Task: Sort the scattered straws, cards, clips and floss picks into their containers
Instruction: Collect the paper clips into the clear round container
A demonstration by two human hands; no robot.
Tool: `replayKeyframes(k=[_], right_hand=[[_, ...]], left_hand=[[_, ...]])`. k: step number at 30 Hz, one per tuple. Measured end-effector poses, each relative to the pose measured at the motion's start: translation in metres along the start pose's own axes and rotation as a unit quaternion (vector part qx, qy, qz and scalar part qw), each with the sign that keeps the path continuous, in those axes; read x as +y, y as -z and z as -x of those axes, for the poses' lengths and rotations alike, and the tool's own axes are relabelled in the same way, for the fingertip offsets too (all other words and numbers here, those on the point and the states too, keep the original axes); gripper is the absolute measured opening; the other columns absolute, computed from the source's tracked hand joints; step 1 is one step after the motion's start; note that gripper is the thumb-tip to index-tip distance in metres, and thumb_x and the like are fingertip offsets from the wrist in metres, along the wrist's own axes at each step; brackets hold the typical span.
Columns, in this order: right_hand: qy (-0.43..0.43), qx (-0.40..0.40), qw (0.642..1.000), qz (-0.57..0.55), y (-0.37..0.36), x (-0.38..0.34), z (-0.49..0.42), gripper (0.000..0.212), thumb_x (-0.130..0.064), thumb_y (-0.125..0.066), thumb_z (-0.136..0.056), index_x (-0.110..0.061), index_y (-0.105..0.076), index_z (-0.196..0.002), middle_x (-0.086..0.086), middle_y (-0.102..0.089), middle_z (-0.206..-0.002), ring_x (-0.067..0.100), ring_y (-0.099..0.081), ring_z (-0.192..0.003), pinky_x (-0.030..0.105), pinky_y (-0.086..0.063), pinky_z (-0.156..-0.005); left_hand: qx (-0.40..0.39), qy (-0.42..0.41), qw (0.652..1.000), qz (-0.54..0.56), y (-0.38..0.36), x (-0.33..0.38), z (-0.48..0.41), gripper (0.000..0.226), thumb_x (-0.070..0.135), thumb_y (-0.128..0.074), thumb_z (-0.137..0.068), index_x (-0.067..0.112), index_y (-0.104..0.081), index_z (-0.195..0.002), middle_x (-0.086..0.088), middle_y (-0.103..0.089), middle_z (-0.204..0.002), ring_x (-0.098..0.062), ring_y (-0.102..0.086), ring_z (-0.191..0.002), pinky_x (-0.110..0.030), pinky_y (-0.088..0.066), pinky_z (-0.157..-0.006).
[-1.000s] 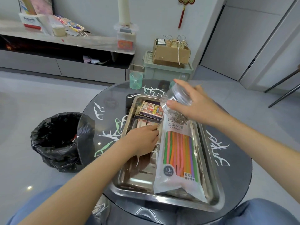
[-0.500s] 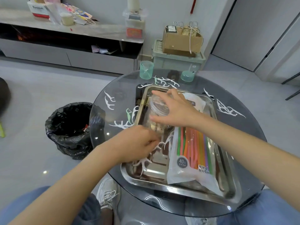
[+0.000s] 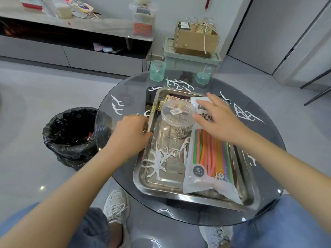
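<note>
Clip jar stood lidded in tray, between both hands. Right hand: spread, empty, just right of jar, over straw bag. Left hand: curled at tray's left rim; hold could not be told. Floss picks lay heaped in tray, nearer left hand.

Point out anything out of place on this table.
White floss picks lie strewn over the glass table and inside the metal tray, outside the green cup at the far edge; a matching green lid sits apart.
</note>
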State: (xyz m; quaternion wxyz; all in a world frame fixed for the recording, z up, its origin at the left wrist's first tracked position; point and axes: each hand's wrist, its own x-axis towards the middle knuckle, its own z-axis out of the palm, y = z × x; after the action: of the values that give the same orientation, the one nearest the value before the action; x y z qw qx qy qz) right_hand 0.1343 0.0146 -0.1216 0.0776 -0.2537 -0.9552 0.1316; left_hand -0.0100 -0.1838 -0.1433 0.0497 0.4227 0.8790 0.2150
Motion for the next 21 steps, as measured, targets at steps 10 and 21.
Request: replayKeyframes(k=[10, 21], right_hand=[[-0.169, 0.005, 0.986, -0.006, 0.002, 0.066, 0.065, 0.033, -0.016, -0.051, -0.093, -0.017, -0.056, -0.126, 0.010, -0.054, -0.129, 0.029, -0.049, -0.121, 0.035, -0.039, -0.095], [-0.232, 0.054, 0.953, -0.190, 0.031, 0.065, 0.053, 0.031, -0.001, -0.056, -0.085, -0.028, -0.068, -0.095, 0.004, -0.061, -0.102, 0.020, -0.059, -0.100, 0.024, -0.045, -0.072]], left_hand=[[-0.049, 0.066, 0.991, 0.108, -0.009, 0.021, -0.008, 0.015, 0.016, -0.064, -0.082, 0.009, -0.065, -0.095, -0.014, -0.070, -0.078, -0.030, -0.066, -0.076, -0.041, -0.053, -0.083], [0.019, 0.121, 0.950, 0.289, 0.008, 0.016, -0.023, 0.037, 0.005, -0.064, -0.083, 0.011, -0.065, -0.120, 0.008, -0.059, -0.074, -0.005, -0.057, -0.067, -0.016, -0.045, -0.061]])
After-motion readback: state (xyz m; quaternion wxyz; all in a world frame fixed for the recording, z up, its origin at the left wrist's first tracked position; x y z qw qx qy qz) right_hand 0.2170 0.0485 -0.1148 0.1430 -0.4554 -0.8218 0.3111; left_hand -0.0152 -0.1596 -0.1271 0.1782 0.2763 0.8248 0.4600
